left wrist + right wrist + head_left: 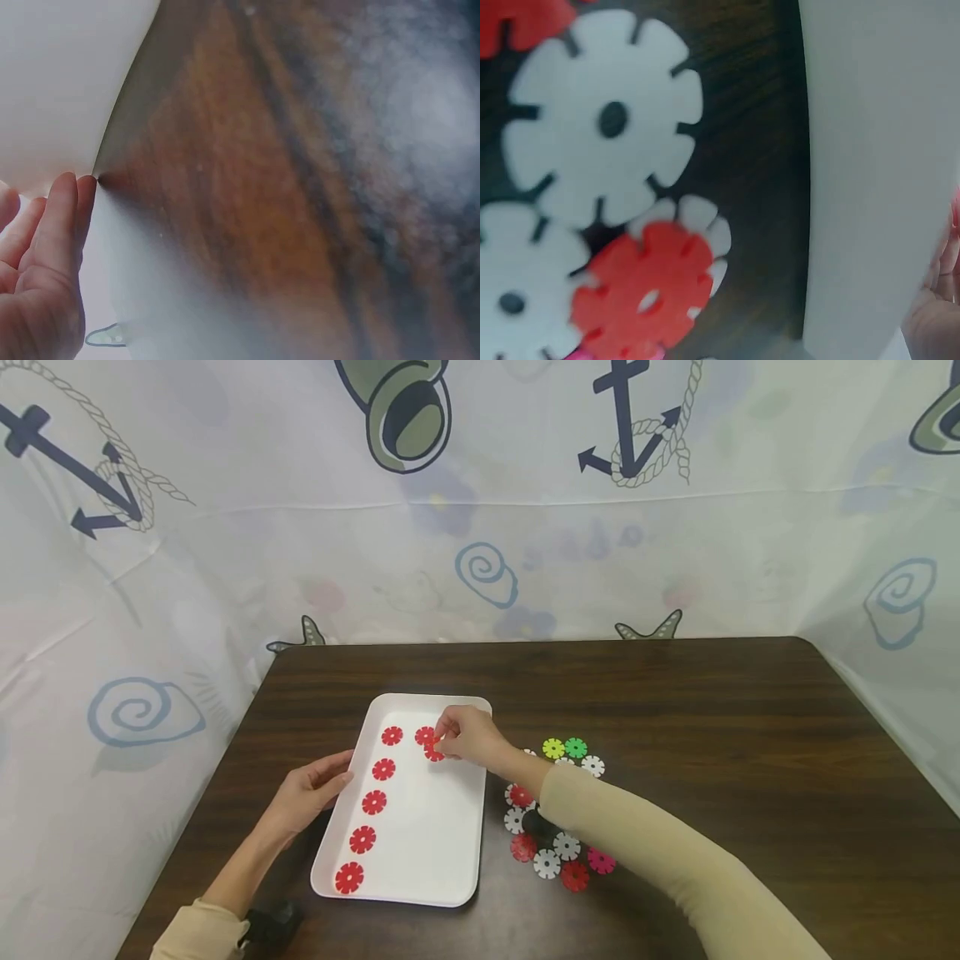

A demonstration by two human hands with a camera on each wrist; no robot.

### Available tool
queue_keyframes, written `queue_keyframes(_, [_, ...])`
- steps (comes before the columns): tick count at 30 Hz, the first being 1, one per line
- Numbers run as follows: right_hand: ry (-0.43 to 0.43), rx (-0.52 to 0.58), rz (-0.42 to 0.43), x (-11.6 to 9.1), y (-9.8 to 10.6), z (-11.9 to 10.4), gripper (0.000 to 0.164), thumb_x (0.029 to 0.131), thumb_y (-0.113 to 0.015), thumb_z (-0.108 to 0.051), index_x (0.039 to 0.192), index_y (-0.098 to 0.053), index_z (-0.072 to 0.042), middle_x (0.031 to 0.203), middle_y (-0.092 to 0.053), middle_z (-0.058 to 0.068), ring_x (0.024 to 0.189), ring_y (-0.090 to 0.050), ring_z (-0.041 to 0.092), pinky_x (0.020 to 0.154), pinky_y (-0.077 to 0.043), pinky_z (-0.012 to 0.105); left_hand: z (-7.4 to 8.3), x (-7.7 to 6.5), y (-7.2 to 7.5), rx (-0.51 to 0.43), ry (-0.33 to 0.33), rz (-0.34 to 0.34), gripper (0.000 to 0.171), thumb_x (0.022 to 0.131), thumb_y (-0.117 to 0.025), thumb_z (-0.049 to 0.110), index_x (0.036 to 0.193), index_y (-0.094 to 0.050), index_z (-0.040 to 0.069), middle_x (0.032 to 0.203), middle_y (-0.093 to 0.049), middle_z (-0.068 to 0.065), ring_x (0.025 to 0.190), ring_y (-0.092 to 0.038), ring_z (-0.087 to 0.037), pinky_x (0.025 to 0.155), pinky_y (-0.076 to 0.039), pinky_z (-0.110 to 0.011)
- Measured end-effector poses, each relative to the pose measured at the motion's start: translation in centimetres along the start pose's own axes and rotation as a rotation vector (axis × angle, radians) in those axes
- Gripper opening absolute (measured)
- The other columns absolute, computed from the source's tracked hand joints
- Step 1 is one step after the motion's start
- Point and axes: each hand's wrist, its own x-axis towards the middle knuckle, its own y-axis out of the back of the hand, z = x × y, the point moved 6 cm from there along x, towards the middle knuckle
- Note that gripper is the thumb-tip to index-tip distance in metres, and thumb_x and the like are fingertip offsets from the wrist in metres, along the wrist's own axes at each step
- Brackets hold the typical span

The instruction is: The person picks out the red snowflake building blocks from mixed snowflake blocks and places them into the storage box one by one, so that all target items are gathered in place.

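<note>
Evidently, 1 red notched disc (434, 753) was at the thumb and fingertips of the right hand (471, 737), closed in a narrow pinch at its upper right side, over the upper part of the white tray (427, 843); whether it touched the tray I could not tell. Just beyond it, partly overlapped in view, lay another red disc (424, 735) on the tray. Along the tray's left side ran 5 more red discs (373, 802). The left hand (303, 789) touched the tray's left rim with its fingers fairly straight. Right of the tray, white discs (547, 863), 1 yellow disc (553, 748) and 1 green disc (575, 747) lay on the dark table (712, 710).
</note>
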Motion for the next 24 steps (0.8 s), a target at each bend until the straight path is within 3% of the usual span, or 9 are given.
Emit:
queue_keyframes(7, [-0.042,-0.066,0.021,1.5,-1.8,0.3,0.010,0.079,-0.074,-0.005,0.083,-0.064,-0.005,0.070,-0.056,0.002,0.062,-0.048,0.011,0.050,-0.040,0.016,0.1,-0.2,0.0,0.011,-0.005,-0.002,0.053,0.094,-0.058,0.024,0.139,-0.042,-0.001,0.128,-0.054,-0.026,0.108,-0.062,-0.035,0.086,-0.054,-0.035])
queue_keyframes(13, [-0.104,-0.066,0.006,2.0,-3.1,0.5,0.010,0.080,-0.073,-0.006,0.081,-0.063,-0.007,0.070,-0.057,0.002,0.063,-0.049,0.012,0.052,-0.042,0.016,0.2,-0.2,0.0,0.015,-0.003,0.000,0.054,0.094,-0.058,0.024,0.139,-0.042,-0.001,0.129,-0.054,-0.026,0.109,-0.061,-0.036,0.087,-0.053,-0.037])
queue_keyframes(24, [-0.040,-0.145,0.029,2.0,-3.7,0.2,0.008,0.082,-0.071,-0.007,0.083,-0.064,-0.004,0.073,-0.059,0.003,0.068,-0.049,0.012,0.062,-0.043,0.019,0.1,-0.2,0.0,0.006,0.006,0.003,0.054,0.093,-0.059,0.024,0.139,-0.043,0.000,0.128,-0.055,-0.025,0.108,-0.062,-0.035,0.087,-0.053,-0.037])
